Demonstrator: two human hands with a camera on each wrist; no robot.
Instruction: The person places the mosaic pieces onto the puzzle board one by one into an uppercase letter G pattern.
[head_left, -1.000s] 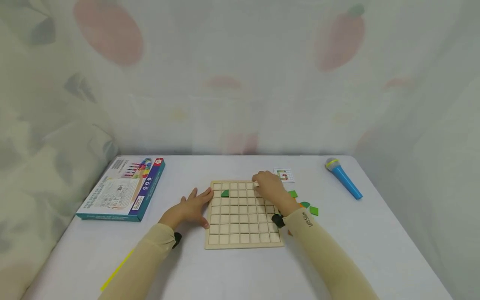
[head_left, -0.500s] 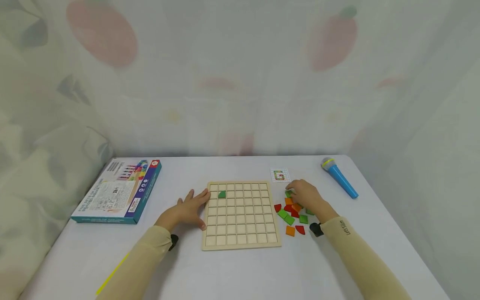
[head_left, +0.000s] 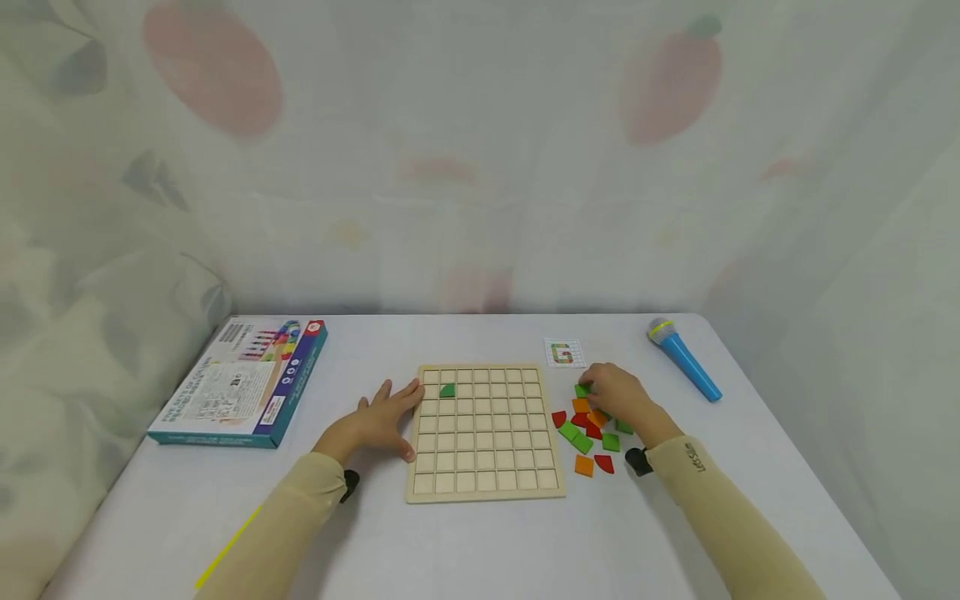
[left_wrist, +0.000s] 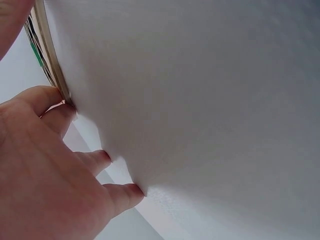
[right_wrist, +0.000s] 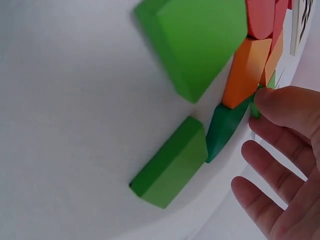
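Observation:
A wooden grid board [head_left: 486, 442] lies on the white table, with one dark green quarter-circle tile [head_left: 447, 390] in a cell near its upper left. My left hand [head_left: 375, 423] has its fingers spread and touches the board's left edge. To the right of the board, my right hand [head_left: 618, 396] is at the far end of a loose pile of tiles. Its thumb and index finger pinch a green tile [right_wrist: 255, 107], mostly hidden in the right wrist view. Close by lie orange square tiles [head_left: 584, 466], red quarter-circle tiles [head_left: 604, 463] and green square tiles [head_left: 611, 442].
A pattern card [head_left: 564, 353] lies beyond the tiles. At the right back is a blue toy microphone [head_left: 684, 360]. A flat box [head_left: 238, 382] lies at the left, and a yellow strip [head_left: 228, 547] is partly under the left sleeve.
My right hand has gone from the board's upper right corner to the tile pile on the right, uncovering the tiles beside the board. The left hand has stayed at the board's edge.

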